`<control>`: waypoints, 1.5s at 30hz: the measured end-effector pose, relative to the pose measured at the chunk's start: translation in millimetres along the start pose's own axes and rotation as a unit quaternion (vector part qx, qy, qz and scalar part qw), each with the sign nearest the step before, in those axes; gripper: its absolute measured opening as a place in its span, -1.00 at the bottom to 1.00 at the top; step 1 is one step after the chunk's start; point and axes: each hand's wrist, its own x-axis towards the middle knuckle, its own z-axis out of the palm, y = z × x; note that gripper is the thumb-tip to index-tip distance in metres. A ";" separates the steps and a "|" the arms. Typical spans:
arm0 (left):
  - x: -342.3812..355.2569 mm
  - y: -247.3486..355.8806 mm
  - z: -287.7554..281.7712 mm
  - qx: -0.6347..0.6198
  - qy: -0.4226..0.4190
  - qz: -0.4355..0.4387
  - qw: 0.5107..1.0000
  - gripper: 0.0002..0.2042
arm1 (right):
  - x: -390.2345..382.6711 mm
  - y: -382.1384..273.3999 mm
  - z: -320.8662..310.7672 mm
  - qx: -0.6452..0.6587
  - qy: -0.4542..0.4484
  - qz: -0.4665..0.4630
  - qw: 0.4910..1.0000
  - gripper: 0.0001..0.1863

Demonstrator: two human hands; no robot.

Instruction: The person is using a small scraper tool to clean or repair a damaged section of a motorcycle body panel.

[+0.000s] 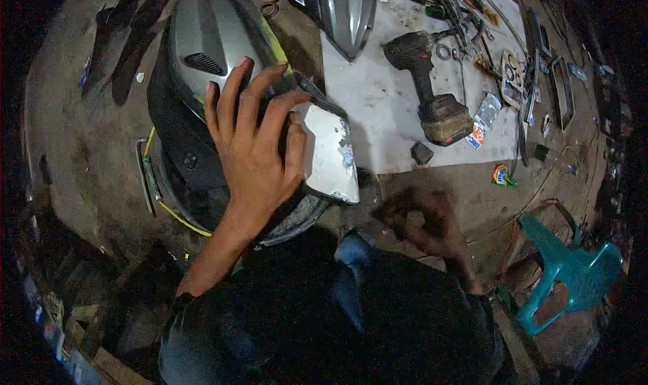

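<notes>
Rests left hand (260, 152), splayed and unclenched, over near end of silver panel (233, 30) at left, with thumb beside chipped white panel (329, 157) at centre, probably to steady both. Holds right hand (437, 231) half-curled at near right; cannot tell, through blur, whether grasping anything. Has cordless power tool (425, 84) lying far right on white sheet (374, 132), apparently for easy reach.
</notes>
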 end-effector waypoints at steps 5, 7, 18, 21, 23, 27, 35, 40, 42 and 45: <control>-0.5 -2.7 -7.8 -0.009 -0.051 0.056 0.997 -0.73 | 45.1 -49.0 9.3 0.140 0.157 0.103 0.972 -0.67; -1.9 -5.2 -4.3 -0.022 -0.053 0.066 0.996 -0.72 | 50.7 -47.3 16.2 0.182 0.195 0.079 0.961 -0.63; 1.0 0.1 -6.9 -0.035 -0.033 0.059 0.997 -0.69 | 61.0 -82.3 24.2 -0.143 0.130 0.062 0.979 -0.72; -2.8 -1.8 -2.6 -0.040 -0.030 0.049 0.998 -0.68 | 63.7 -70.1 32.8 -0.159 0.172 0.000 0.972 -0.76; -3.0 -1.6 -0.7 -0.047 -0.028 0.044 0.998 -0.67 | 59.9 -68.0 35.2 -0.168 0.168 0.006 0.971 -0.78; -4.2 -4.2 2.1 -0.052 -0.012 0.054 0.997 -0.74 | 63.9 -81.9 33.8 -0.212 0.133 0.081 0.965 -0.83; 6.6 4.0 1.2 -0.084 -0.001 0.067 0.994 -0.75 | 44.1 -82.6 31.3 -0.143 -0.026 0.064 0.987 -0.79; -3.5 -4.8 -4.4 -0.053 -0.017 0.050 0.997 -0.73 | 41.8 -79.6 8.3 -0.173 -0.117 0.017 0.978 -0.71; -1.4 -2.9 -6.1 -0.054 -0.026 0.059 0.996 -0.73 | 40.0 -81.7 -1.3 -0.155 -0.022 0.134 0.979 -0.67; -0.3 -1.0 -7.0 -0.043 -0.033 0.078 0.995 -0.73 | 38.7 -73.2 -16.0 -0.209 0.036 0.121 0.970 -0.64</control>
